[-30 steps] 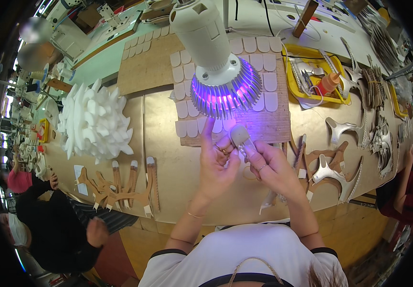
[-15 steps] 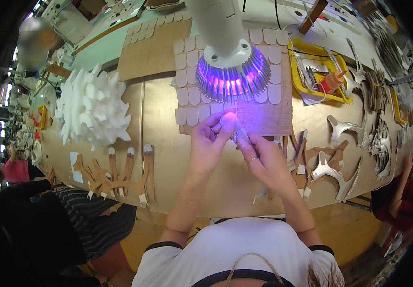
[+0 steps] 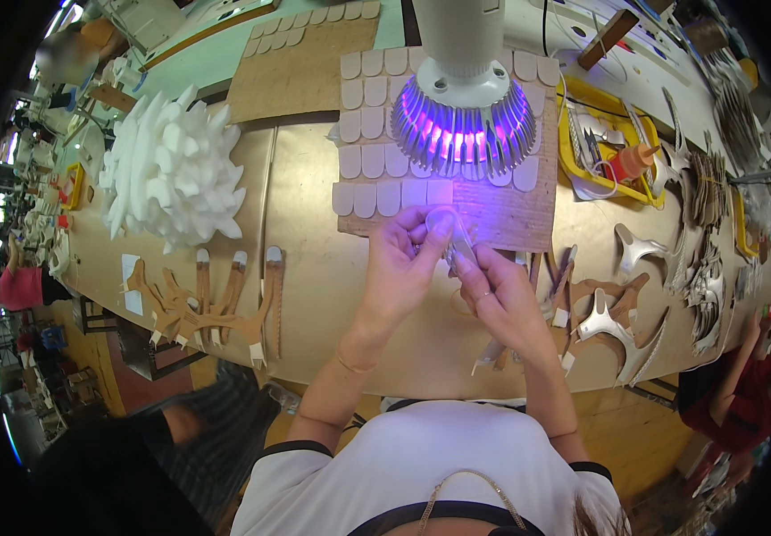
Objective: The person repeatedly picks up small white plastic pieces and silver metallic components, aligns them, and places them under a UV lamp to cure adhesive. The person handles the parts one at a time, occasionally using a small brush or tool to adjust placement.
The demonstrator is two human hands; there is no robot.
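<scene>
Both my hands meet just under a lamp with a finned silver head [image 3: 464, 134] that glows purple. My left hand [image 3: 403, 263] is closed, its thumb and fingers pinching a small pale rounded tab [image 3: 441, 220]. Close beside it, my right hand [image 3: 501, 299] is closed on a narrow silvery strap [image 3: 460, 246] that runs up to the tab. The fingers partly hide where strap and tab meet, so I cannot tell whether they are joined. Behind my fingers lies a brown board [image 3: 521, 234] with rows of similar pale tabs [image 3: 389, 198].
A spiky white foam pile [image 3: 171, 174] stands at left, with brown strap pieces [image 3: 229, 326] in front of it. On the right are silver strap pieces [image 3: 601, 320] and a yellow tray [image 3: 573, 170] holding an orange bottle [image 3: 633, 163] and tools. Other people work at both sides.
The view has shifted, so the lamp and board appear farther right. My hands stay together under the lamp, still pinching the tab and strap. A person at lower left has moved.
</scene>
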